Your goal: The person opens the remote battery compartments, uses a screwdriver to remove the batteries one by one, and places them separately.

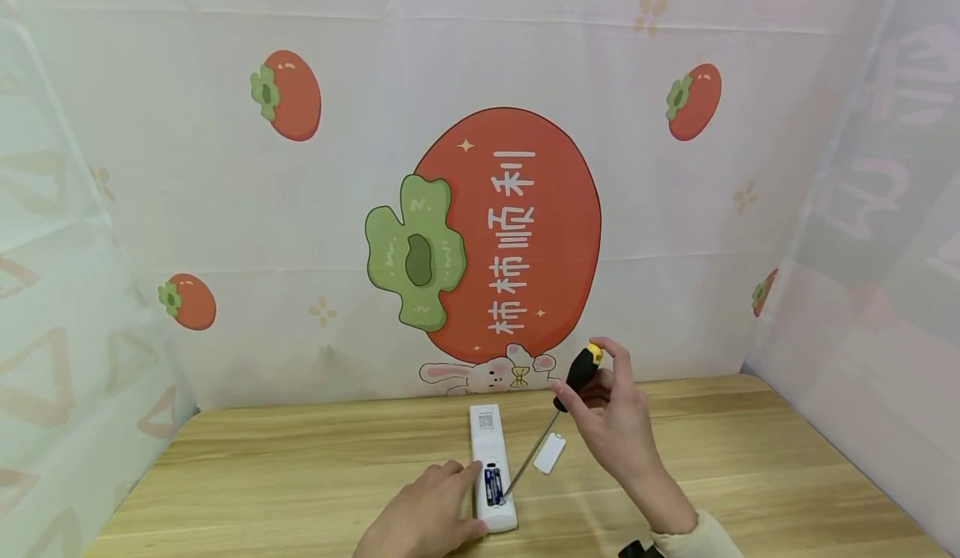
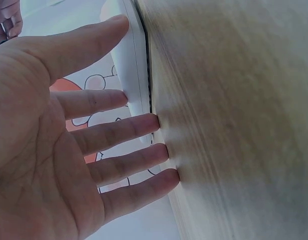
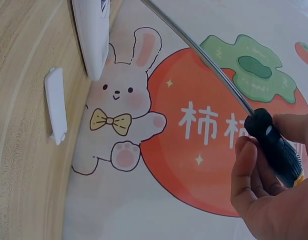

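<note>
Pale cloth (image 1: 480, 49) printed with persimmons and a rabbit hangs behind and around a wood-grained table (image 1: 300, 466). On it, near the person, a white remote control (image 1: 489, 445) lies back side up, its long axis pointing away, so that the open compartment and the blue batteries (image 1: 492, 487) inside face upward. A small white cover (image 1: 550, 454) rests on the wood just right of the remote, apart from it, probably set aside to leave the compartment exposed.

The left hand (image 1: 429, 504) has a wide grip: its fingers are spread and nearly straight, thumb and forefinger touching the remote's left side, the other fingertips down by the wood. That contact seems meant to steady the remote rather than lift it.

The right hand's (image 1: 618, 424) grip is narrow, thumb and fingers pinching the black-and-yellow handle of a screwdriver (image 1: 576, 379). Its shaft slants down to the batteries' near end, an angle that would suit prying; whether the tip touches a battery or the compartment edge, I cannot tell.
</note>
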`<state>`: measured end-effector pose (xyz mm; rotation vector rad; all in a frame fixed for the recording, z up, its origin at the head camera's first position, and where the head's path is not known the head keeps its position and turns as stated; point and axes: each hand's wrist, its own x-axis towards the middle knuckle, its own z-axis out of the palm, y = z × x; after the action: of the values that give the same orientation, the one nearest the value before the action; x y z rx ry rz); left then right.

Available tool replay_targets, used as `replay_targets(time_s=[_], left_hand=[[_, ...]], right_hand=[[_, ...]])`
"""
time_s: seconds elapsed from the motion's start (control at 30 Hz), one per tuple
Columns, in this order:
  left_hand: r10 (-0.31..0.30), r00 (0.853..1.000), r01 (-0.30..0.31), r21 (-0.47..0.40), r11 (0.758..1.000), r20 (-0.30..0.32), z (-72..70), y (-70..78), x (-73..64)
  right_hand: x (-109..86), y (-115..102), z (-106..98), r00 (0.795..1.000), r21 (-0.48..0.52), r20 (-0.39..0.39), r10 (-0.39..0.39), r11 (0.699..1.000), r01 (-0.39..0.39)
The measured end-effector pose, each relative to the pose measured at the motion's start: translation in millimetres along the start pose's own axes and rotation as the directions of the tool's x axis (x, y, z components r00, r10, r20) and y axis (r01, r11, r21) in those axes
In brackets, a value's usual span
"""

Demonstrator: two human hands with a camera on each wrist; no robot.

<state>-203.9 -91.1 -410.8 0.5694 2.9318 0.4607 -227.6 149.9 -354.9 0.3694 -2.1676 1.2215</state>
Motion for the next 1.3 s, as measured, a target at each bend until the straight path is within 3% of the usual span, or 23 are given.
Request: replay_targets(time_s=[0.37, 0.9, 1.3], left_hand=[[-0.028, 0.999, 0.028, 0.006, 1.0, 0.034, 0.7, 0.9, 3.1], [-0.039, 0.999, 0.04, -0.035, 0.999, 0.033, 1.9, -0.7, 5.2], [-0.054, 0.998, 0.056, -0.059, 0.997, 0.042, 1.0, 0.5, 5.4]], right_hand=[[0.7, -2.4, 0.5, 0.999, 0.105, 0.041, 0.012, 0.994, -0.016], [-1.2, -7.3, 3.1, 0.991, 0.058, 0.017, -0.13, 0.99, 0.128], [-0.2, -6.9, 4.1, 0.991, 0.027, 0.0, -0.132, 0.991, 0.132]])
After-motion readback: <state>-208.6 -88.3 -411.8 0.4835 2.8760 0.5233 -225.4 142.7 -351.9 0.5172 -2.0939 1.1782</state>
